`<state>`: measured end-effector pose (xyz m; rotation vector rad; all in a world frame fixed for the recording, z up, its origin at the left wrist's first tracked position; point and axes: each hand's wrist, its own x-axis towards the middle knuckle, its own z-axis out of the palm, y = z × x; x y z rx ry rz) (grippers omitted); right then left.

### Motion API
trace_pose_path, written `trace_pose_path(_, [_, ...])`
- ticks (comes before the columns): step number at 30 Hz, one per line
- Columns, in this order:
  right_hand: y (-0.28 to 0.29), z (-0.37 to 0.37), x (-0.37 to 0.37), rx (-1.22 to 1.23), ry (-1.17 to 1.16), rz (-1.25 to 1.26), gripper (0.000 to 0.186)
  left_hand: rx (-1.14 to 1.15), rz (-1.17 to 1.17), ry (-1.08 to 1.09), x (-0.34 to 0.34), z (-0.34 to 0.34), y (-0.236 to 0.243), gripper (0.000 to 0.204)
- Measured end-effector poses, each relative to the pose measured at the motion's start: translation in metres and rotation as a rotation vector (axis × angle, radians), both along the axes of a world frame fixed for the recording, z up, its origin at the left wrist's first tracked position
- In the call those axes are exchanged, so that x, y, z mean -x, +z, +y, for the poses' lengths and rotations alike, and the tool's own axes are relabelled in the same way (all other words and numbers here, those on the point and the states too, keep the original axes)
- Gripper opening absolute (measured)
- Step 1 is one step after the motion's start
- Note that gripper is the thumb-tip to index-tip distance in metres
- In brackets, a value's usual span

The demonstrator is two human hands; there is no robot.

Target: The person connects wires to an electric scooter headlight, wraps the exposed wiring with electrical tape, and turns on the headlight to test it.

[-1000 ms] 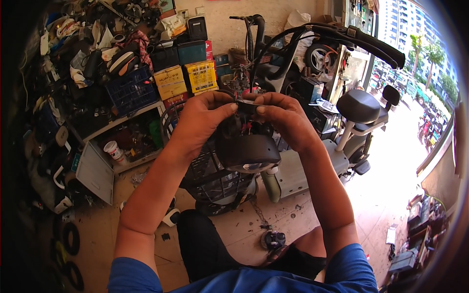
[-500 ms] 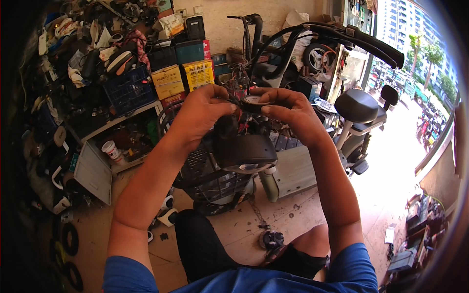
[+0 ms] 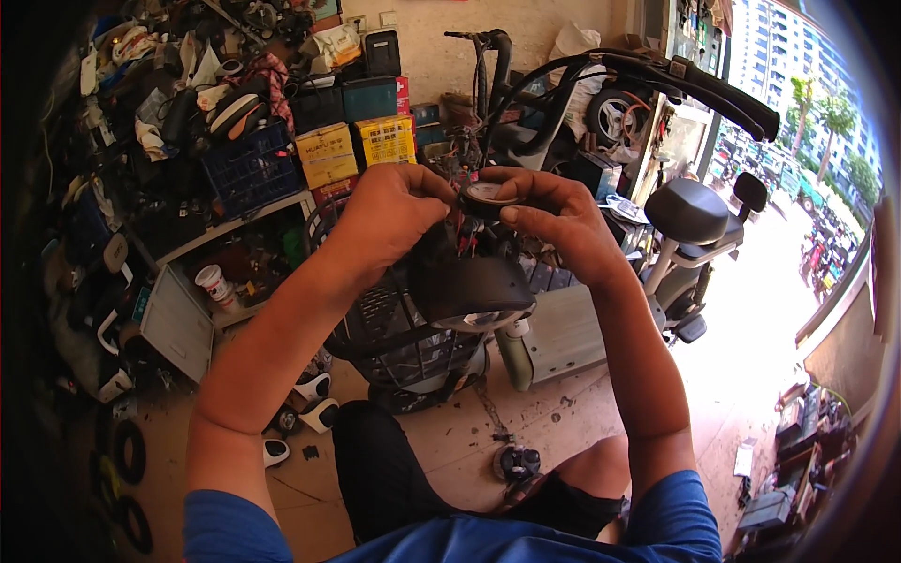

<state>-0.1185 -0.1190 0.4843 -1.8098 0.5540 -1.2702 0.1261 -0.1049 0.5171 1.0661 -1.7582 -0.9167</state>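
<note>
Between the thumb and fingers of my right hand (image 3: 556,208) is a roll of black tape (image 3: 490,195), its round pale core facing up. Just left of it, my left hand (image 3: 394,208) is closed in a pinch; what its fingertips hold is too small to make out. Both hands are raised over the front of an electric scooter. Below them are its dark headlight housing (image 3: 471,289) and a black wire basket (image 3: 413,361). Red and dark wires (image 3: 464,235) show behind and beneath the fingers, partly hidden.
The scooter's black handlebar (image 3: 723,94) reaches to the upper right, with a dark seat (image 3: 687,206) beyond. Yellow boxes (image 3: 327,158) and a blue crate (image 3: 249,174) are piled at the left above a cabinet with an open door (image 3: 176,324). A small dark part (image 3: 516,462) lies on the floor.
My left hand has drawn slightly left, away from the tape roll, and its elbow has swung outward. My right hand keeps hold of the roll in nearly the same place.
</note>
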Motion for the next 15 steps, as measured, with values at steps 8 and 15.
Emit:
trace_pose_path(8, [0.002, 0.001, 0.0, 0.02, -0.005, 0.012, 0.02, -0.358, 0.205, -0.232, -0.012, -0.006, 0.007, 0.036])
trace_pose_path(15, [0.01, 0.003, 0.004, 0.036, -0.04, 0.111, 0.021, -0.305, 0.139, -0.215, -0.01, -0.019, 0.004, 0.04])
